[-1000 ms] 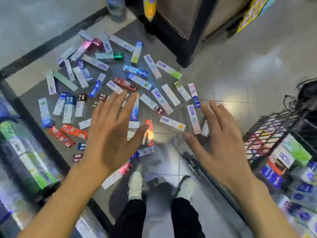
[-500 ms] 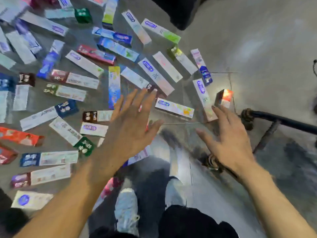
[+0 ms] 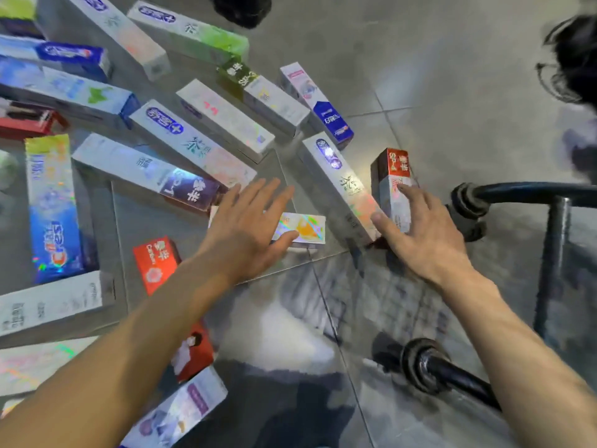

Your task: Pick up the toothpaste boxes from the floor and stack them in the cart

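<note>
Left hand: fingers straight, resting flat on holographic white-and-orange cardboard toothpaste box.
Right hand: at 3 o'clock, fingers spread, touching red-topped white cardboard box.

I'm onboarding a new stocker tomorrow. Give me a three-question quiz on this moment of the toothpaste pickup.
1. True or false: the left hand already grips a box.
2. Which box do the right hand's fingers touch? A) the red-and-white box B) the green-ended box C) the blue holographic box
3. Fill in: the left hand hovers over the box with an ______ end.

Key: 1 false; 2 A; 3 orange.
</note>
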`<state>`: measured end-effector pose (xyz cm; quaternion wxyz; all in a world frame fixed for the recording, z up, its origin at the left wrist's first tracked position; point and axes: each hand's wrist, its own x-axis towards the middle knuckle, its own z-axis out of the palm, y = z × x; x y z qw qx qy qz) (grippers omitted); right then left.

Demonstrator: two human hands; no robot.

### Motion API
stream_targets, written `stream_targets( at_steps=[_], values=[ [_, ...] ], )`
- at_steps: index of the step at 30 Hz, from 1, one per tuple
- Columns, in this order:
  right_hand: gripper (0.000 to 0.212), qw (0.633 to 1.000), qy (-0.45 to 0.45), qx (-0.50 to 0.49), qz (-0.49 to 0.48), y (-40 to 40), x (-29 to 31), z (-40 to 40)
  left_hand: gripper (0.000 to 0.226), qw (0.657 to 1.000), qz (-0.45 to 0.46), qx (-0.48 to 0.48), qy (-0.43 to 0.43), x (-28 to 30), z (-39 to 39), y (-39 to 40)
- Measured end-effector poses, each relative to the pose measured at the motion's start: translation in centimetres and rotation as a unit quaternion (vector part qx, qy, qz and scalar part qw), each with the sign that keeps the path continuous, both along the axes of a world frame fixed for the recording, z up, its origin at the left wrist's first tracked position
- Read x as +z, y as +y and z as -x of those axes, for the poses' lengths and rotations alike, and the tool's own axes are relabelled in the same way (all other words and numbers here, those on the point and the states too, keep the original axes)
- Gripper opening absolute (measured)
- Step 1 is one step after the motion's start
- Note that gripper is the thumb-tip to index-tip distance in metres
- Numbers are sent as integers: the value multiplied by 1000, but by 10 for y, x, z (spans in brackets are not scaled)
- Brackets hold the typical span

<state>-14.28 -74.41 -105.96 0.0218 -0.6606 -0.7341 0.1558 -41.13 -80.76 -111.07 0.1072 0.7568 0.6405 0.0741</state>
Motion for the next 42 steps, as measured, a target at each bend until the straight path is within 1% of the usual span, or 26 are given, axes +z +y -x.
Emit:
stream_targets(
  at_steps=[4, 6, 9, 12, 14, 16, 19, 22, 25, 27, 30, 32, 35, 39, 41, 42],
  values=[
    [64, 999, 10, -33, -15, 39, -20, 1, 73, 1000, -22, 10, 9, 0, 17, 8],
    [63, 998, 9, -69, 0, 57, -36, 3, 72, 999, -31, 9, 22, -4, 30, 6],
    [67, 990, -1, -134, 35, 81, -64, 6, 74, 999, -15, 5, 40, -11, 54, 4],
    [72, 980, 20, -192, 38, 101, -87, 6, 71, 999, -2, -8, 40, -19, 69, 4],
    [73, 972, 36, -228, 33, 112, -101, 1, 68, 999, -6, -14, 40, -21, 71, 3],
    [71, 966, 44, -255, 22, 120, -110, -4, 68, 999, -13, -18, 40, -21, 67, 1],
    [65, 962, 36, -269, 19, 122, -110, -7, 69, 998, -29, -28, 41, -20, 58, 5],
    [60, 967, 60, -245, -22, 121, -101, -3, 68, 997, -63, -43, 29, -20, 45, 20],
    [63, 975, 82, -191, -78, 119, -76, 7, 70, 996, -60, -60, 13, -17, 28, 41],
    [65, 972, 126, -164, -111, 113, -52, 14, 73, 995, -58, -81, 4, -15, 15, 58],
    [67, 954, 207, -155, -151, 91, -15, 25, 76, 990, -43, -132, 16, -17, -5, 90],
    [65, 947, 244, -143, -152, 69, 1, 27, 77, 984, -39, -169, 28, -23, -19, 111],
    [64, 952, 249, -120, -132, 36, 22, 21, 84, 974, -41, -216, 59, -29, -45, 133],
    [70, 954, 241, -154, -87, 6, 43, 2, 100, 950, 15, -265, 167, -35, -74, 157],
    [74, 950, 247, -174, -75, -8, 49, -9, 98, 944, 37, -277, 175, -40, -82, 169],
    [72, 948, 253, -182, -68, -14, 51, -14, 95, 943, 41, -279, 175, -43, -84, 173]
  ],
)
